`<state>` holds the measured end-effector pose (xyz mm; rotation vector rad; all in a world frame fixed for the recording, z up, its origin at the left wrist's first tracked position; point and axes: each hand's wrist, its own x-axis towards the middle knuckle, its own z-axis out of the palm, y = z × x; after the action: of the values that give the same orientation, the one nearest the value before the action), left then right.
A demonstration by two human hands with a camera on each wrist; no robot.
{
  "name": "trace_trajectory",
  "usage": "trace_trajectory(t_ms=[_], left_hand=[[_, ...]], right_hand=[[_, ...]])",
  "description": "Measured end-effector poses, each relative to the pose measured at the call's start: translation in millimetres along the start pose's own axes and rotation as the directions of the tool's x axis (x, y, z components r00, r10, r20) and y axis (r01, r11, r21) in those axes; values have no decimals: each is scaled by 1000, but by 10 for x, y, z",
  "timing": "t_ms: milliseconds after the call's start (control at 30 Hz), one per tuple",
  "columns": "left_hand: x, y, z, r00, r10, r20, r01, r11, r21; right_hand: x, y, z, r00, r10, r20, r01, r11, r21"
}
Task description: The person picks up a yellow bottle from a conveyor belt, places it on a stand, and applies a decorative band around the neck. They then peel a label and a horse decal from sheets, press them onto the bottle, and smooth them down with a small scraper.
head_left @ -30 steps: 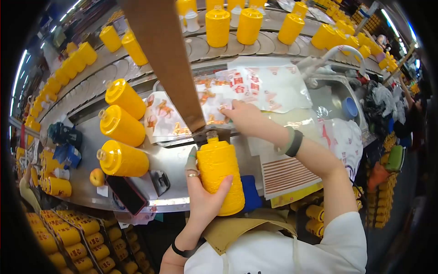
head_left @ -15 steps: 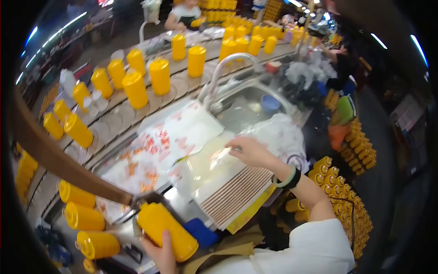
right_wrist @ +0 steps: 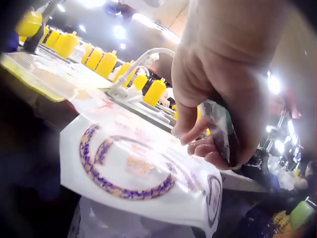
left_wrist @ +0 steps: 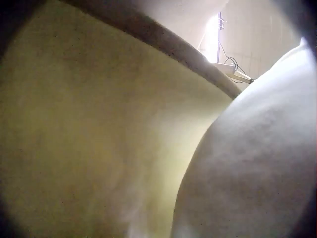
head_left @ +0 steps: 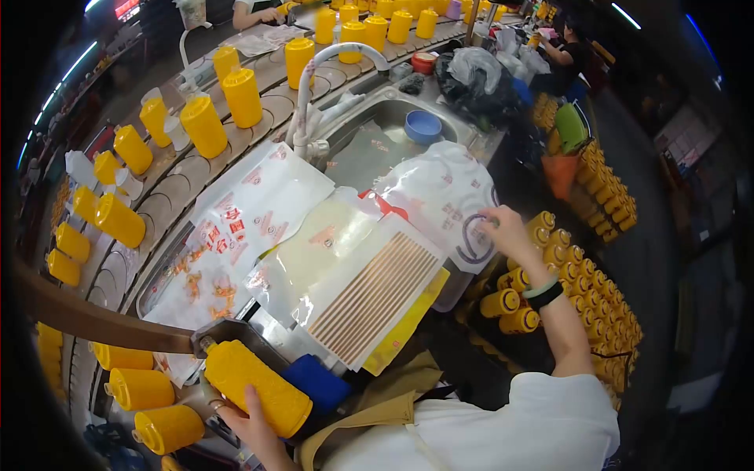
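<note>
My left hand (head_left: 255,428) grips a yellow bottle (head_left: 259,385) with a textured surface, its thumb across the near side and other fingers partly hidden. The bottle lies tilted, its neck close by a metal fitting at the end of a brown bar (head_left: 110,306). At the right, my right hand (head_left: 509,235) hovers by the edge of a white decal sheet (head_left: 432,177) with purple ring patterns. Loosely bent fingers (right_wrist: 200,144) and a crinkled clear cover around the thumb show in the right wrist view. Mostly blurred tan cloth (left_wrist: 99,124) fills the left wrist view.
Several yellow bottles (head_left: 141,388) lie left of the bar; others ride a conveyor (head_left: 165,216). A striped sheet (head_left: 377,294), red-printed sheets (head_left: 267,196) and a blue cloth (head_left: 318,381) lie on the bench. Behind stands a sink with a tap (head_left: 302,102) and blue bowl (head_left: 424,125).
The right hand has left the red-and-gold decals and moved right to the purple-ring sheet. The head view has turned right. The left hand keeps its hold on the bottle.
</note>
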<state>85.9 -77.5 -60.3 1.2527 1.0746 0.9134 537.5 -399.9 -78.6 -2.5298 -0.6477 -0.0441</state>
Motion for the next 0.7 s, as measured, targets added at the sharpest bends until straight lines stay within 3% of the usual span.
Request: trace_trajectory(t_ms=[33,167,267,500,633,700], left_hand=[[-8,15,24,1000,-1,1,1,1000,4],[-22,40,35,1000,24,-12,-23,999,35],[-10,-7,-16,1000,10,-13,-9,998,69],[-20,4,28,996,91,10,-92,993,71],[-28,10,45,998,70,-3,-70,997,-9],[-31,3,31,999,39,-29,-39,999,0]], right_hand=[[-56,-23,61,1000,-21,-1,21,997,-76],[-194,-176,229,998,29,-47,-33,997,-73],[-192,-202,253,992,100,-71,-102,995,-15],[-214,-115,411,985,51,-162,-49,999,14],[-248,-148,365,982,93,-162,-86,995,47],[-241,11,348,960,130,-247,-113,990,82]])
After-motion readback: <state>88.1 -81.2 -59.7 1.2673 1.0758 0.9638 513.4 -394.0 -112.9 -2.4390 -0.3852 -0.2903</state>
